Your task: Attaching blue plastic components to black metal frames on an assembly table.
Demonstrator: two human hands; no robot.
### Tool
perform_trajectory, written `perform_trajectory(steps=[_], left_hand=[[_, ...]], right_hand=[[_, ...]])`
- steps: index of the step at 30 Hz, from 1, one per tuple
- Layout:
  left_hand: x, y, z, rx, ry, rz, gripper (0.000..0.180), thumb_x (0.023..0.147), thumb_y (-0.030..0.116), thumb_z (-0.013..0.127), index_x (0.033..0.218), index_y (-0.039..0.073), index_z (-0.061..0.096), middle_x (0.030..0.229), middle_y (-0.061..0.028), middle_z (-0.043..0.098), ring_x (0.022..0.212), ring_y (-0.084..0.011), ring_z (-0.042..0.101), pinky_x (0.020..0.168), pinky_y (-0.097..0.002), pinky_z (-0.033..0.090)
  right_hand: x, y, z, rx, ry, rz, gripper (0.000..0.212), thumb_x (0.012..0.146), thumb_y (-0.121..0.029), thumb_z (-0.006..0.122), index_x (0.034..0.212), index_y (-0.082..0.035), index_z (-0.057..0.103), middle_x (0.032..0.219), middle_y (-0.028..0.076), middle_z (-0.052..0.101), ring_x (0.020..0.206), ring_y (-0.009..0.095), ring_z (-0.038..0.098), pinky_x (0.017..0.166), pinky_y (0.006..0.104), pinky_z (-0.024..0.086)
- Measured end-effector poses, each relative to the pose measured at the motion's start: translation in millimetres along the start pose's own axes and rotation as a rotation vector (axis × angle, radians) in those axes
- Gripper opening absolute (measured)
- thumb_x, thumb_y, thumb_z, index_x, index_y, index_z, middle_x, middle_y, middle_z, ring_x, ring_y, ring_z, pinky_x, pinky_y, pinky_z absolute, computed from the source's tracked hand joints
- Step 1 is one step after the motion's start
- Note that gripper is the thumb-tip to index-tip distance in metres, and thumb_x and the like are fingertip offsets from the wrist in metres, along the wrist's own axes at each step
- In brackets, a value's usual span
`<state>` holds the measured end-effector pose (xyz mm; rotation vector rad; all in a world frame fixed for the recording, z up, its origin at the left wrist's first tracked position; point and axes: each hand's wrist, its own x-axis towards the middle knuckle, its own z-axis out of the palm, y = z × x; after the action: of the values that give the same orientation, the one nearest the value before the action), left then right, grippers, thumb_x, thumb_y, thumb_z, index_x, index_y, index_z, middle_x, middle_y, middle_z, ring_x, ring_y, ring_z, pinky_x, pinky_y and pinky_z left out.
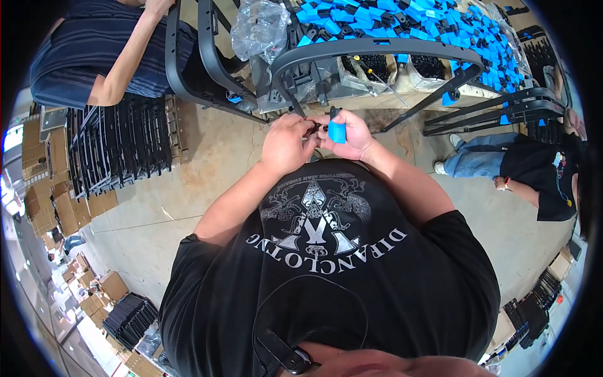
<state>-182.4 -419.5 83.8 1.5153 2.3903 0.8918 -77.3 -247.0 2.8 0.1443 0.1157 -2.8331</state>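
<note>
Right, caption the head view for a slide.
Left hand beside right hand, which holds a blue part; beyond, a curved black frame and heaped blue and black parts.

Wooden table (421, 91) under blue and black pieces (389, 25) and 2 boxes (429, 83) of black parts (428, 66)

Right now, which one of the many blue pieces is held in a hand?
The blue piece in the person's right hand, beside the left hand. Most others lie in the large heap beyond the curved black frame.
</note>
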Motion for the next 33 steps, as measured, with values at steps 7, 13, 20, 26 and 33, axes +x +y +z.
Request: perform_trajectory(steps=[7, 13, 20, 26, 33], left_hand=[[-13, -21, 1, -0.081, 0.013, -0.215, 0.016, 0.082, 0.010, 0.070, 0.097, 0.003, 0.071, 0.087, -0.0113, 0.067, 0.081, -0.0301, 0.067, 0.076, -0.0405, 0.055], [-49, -70, 16, -0.731, 0.060, -0.671, 0.035, 0.093, 0.004, 0.064, 0.127, 0.002, 0.059, 0.085, -0.0055, 0.064, 0.075, -0.0140, 0.060, 0.067, -0.0292, 0.049], [-32, -110, 32, -1.263, 0.102, -0.917, 0.032, 0.099, 0.007, 0.060, 0.130, -0.001, 0.056, 0.093, -0.0070, 0.069, 0.076, -0.0137, 0.063, 0.067, -0.0269, 0.051], [-10, -117, 42, -1.328, 0.251, -0.976, 0.014, 0.098, 0.012, 0.069, 0.105, 0.001, 0.065, 0.091, -0.0071, 0.069, 0.074, -0.0142, 0.063, 0.065, -0.0279, 0.052], [-8, -125, 48, -1.328, 0.218, -0.958, 0.010, 0.096, 0.012, 0.071, 0.097, 0.004, 0.066, 0.085, -0.0049, 0.068, 0.070, -0.0118, 0.060, 0.061, -0.0263, 0.049]], right_hand=[[20, 9, 34, -0.289, 0.346, 0.039, 0.048, 0.088, -0.031, 0.052, 0.122, 0.001, 0.063, 0.099, 0.010, 0.067, 0.085, 0.022, 0.063, 0.092, 0.0417, 0.051], [39, 20, -8, -0.830, 0.706, 0.076, 0.027, 0.079, -0.033, 0.075, 0.085, -0.011, 0.061, 0.077, 0.000, 0.056, 0.069, 0.014, 0.053, 0.058, 0.0340, 0.043], [71, 20, -12, -1.180, 0.673, 0.167, 0.031, 0.072, -0.025, 0.083, 0.087, -0.007, 0.063, 0.084, 0.003, 0.063, 0.072, 0.014, 0.058, 0.062, 0.0307, 0.047], [75, 26, -16, -1.009, 0.607, 0.083, 0.033, 0.069, -0.015, 0.081, 0.097, -0.006, 0.068, 0.086, 0.003, 0.066, 0.076, 0.014, 0.061, 0.067, 0.0305, 0.050], [90, 25, -30, -1.435, 0.772, 0.007, 0.039, 0.069, -0.020, 0.080, 0.103, -0.005, 0.067, 0.088, 0.009, 0.069, 0.081, 0.020, 0.066, 0.073, 0.0348, 0.053]])
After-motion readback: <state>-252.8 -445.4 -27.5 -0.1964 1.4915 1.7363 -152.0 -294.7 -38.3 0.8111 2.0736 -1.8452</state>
